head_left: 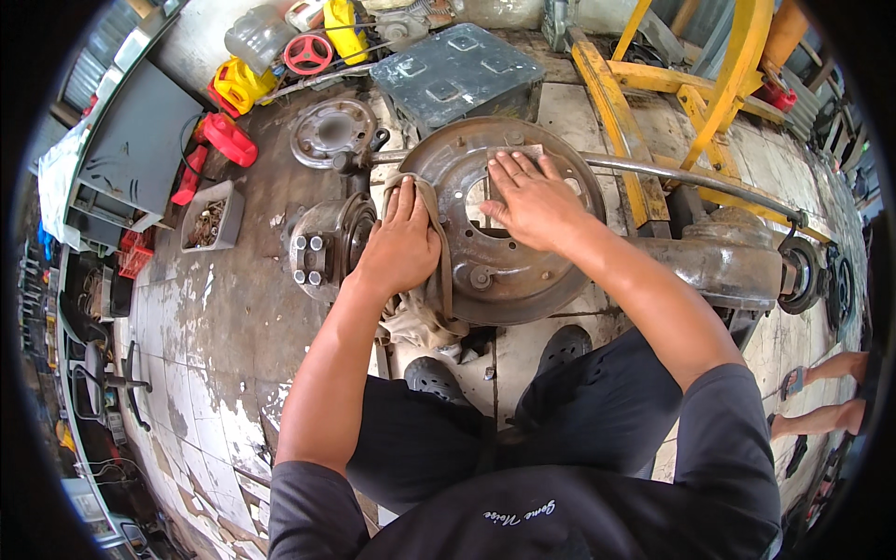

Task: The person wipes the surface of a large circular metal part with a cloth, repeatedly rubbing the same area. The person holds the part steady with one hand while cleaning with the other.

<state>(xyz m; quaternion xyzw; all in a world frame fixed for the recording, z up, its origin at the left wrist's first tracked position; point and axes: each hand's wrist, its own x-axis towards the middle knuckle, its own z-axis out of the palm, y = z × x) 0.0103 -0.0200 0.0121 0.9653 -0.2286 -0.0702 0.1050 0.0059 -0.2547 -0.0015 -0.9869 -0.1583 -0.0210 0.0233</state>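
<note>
A large, worn brown brake backing plate [551, 280] stands in front of me on a heavy axle [691, 266]. My right hand [539, 203] lies on its upper part, fingers stretched out over a small brown sheet, apparently sandpaper [525, 151]. The sheet's top edge shows beyond the fingertips; the rest is under them. My left hand [403, 245] rests with straight fingers on a tan rag [437, 280] draped at the plate's left edge. Left of that hand is a wheel hub [317, 257] with several studs. The left palm's contact is hidden.
A dark metal box [457, 79] sits behind the plate, beside a round metal disc [333, 133]. At the right back rises a yellow steel frame [621, 121]. A grey bin [213, 217] of parts stands left. Another person's legs [826, 397] show at far right.
</note>
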